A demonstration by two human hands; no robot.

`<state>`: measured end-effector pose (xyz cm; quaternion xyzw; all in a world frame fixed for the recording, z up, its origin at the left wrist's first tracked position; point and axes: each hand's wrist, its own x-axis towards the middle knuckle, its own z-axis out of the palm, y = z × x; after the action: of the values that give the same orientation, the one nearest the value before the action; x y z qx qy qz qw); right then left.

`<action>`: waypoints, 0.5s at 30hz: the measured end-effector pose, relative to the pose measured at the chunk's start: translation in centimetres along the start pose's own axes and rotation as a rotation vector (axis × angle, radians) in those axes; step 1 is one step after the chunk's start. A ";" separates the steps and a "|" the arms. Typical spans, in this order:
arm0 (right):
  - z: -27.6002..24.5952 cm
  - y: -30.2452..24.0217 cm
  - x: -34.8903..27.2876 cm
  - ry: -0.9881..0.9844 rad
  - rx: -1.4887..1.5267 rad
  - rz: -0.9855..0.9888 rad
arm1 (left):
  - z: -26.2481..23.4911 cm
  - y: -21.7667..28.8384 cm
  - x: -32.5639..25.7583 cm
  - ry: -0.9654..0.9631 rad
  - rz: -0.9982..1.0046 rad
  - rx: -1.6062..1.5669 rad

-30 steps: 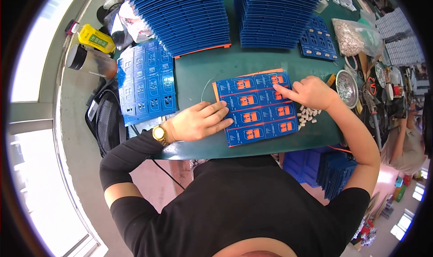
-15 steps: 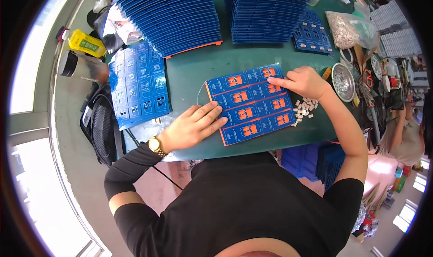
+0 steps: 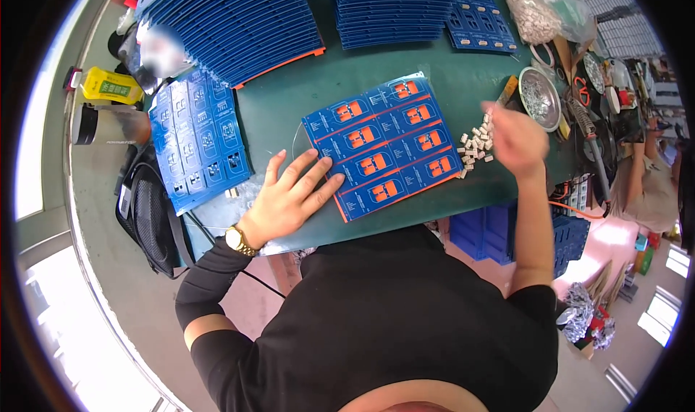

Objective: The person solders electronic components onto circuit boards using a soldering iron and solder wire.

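A blue circuit board panel (image 3: 389, 143) with rows of orange cutouts lies slightly tilted on the green bench. Fingers spread, my left hand (image 3: 288, 197) rests its fingertips on the panel's left edge and holds nothing. My right hand (image 3: 515, 141) is off the panel, at the right side of a small pile of white connectors (image 3: 473, 150). Its fingers are smeared by motion, so whether it holds a connector does not show. The pile lies just beside the panel's right edge.
Two tall stacks of blue panels (image 3: 239, 32) stand at the back. More panels lie at left (image 3: 197, 141) and back right (image 3: 481, 23). A metal dish (image 3: 541, 99), a bag of pale parts (image 3: 532, 14) and a soldering iron (image 3: 583, 119) are at right.
My right hand has left the panel's upper right part and moved right and down to the connector pile. My left hand stays at the panel's left edge. The whole view has shifted.
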<state>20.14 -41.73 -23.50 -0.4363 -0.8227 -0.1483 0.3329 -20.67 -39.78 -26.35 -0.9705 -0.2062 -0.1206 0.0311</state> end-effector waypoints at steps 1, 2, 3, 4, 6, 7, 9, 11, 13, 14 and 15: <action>-1.0 -0.6 -2.7 0.231 -0.062 0.205 | 0.0 0.0 0.0 0.005 -0.002 0.001; -1.1 -2.5 -4.4 0.645 0.185 0.689 | 0.0 -0.1 0.2 0.017 -0.004 -0.019; -1.6 -2.9 -5.1 1.080 0.539 0.744 | -0.1 0.0 0.5 0.017 -0.007 -0.022; -2.3 -3.1 -6.4 1.350 0.563 0.954 | -0.2 0.2 0.6 0.016 -0.025 -0.024; -4.7 -0.4 -13.0 1.424 0.950 1.105 | -0.9 0.5 0.8 0.003 -0.049 -0.030; -5.8 1.2 -15.9 1.392 1.092 1.191 | -1.4 0.6 1.1 0.012 -0.056 -0.087; -8.2 2.7 -15.1 1.360 1.135 1.178 | -1.5 0.2 1.1 0.014 -0.073 -0.144; -8.8 4.2 -13.8 1.346 0.855 1.203 | -1.1 -0.2 1.0 0.187 -0.229 -0.194; -8.9 5.5 -13.9 1.315 0.571 1.205 | -0.7 -0.5 1.1 0.342 -0.424 -0.241; -8.9 6.3 -14.4 1.278 0.442 1.170 | -0.7 -0.6 1.3 0.292 -0.495 -0.196; -8.6 6.6 -14.1 1.240 0.316 1.133 | -0.7 -0.8 1.6 0.241 -0.565 -0.149</action>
<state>34.71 -51.26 -27.04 -0.5701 -0.1605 -0.0548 0.8038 -19.74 -38.55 -25.29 -0.8533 -0.4530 -0.2533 -0.0507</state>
